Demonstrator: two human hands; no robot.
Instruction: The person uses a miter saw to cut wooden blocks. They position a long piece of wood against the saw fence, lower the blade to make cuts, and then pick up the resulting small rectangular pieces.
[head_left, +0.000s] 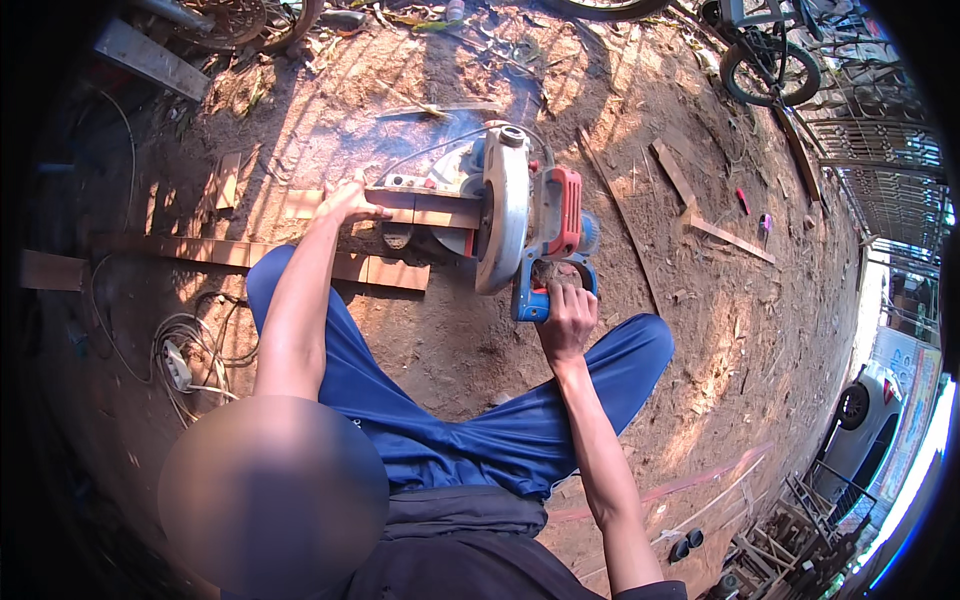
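A miter saw (503,215) with a silver blade guard, a red motor housing and a blue handle (523,292) stands on the dirt in front of my legs. My right hand (568,315) is wrapped around that handle. A brown wooden board (445,209) lies across the saw's base, one end running in by the guard. My left hand (348,202) grips the board left of the guard, fingers over it and thumb toward the saw. The guard hides where blade and board meet. Bluish haze hangs behind the saw.
Long wooden strips (200,251) lie near my left knee, beside a coiled cord with a white power strip (177,368). Right of the saw are thin wood offcuts (732,241) and a red tool-like object (743,201). A bicycle (770,72) stands at the far right.
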